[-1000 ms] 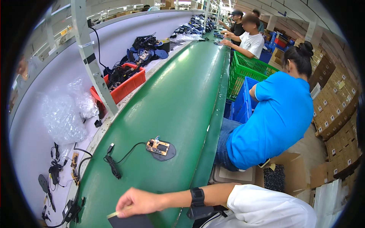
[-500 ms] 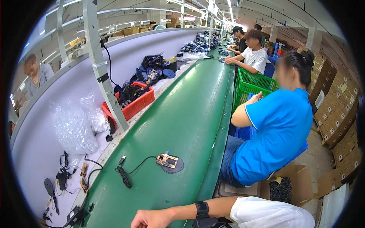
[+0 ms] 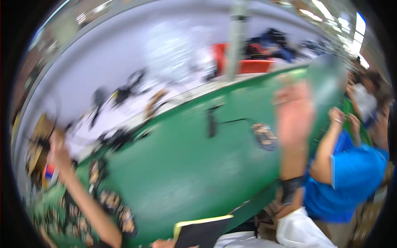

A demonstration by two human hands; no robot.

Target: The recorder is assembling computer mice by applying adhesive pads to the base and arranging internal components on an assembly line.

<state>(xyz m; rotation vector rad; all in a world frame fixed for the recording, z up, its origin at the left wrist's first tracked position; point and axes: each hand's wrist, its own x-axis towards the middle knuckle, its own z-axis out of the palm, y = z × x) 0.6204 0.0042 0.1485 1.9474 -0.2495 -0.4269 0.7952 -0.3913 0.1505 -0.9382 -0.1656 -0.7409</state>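
My right hand [image 3: 294, 109], smeared by motion, is raised over the green conveyor belt [image 3: 186, 177], a black band on its wrist. A grey oval plate [image 3: 328, 78] meets its fingers and appears to be held by them. Left of that wrist lies a circuit board on a dark oval base [image 3: 264, 136], its cable leading to a black bundle [image 3: 212, 122]. At the lower edge, fingers of what seems to be my left hand [image 3: 162, 244] grip a dark flat panel with a yellow edge [image 3: 202, 232].
Another person's bare arm [image 3: 89, 202] reaches across the left end, beside several circuit boards [image 3: 78, 219]. A red bin [image 3: 256, 66], clear plastic bags [image 3: 169, 49] and a post [image 3: 236, 41] stand along the far side. A person in blue [image 3: 355, 177] sits at right.
The view has swung left and blurred. My right hand has risen from the lower edge to over the belt, with the grey oval plate at its fingers. The yellow-edged panel has come into view.
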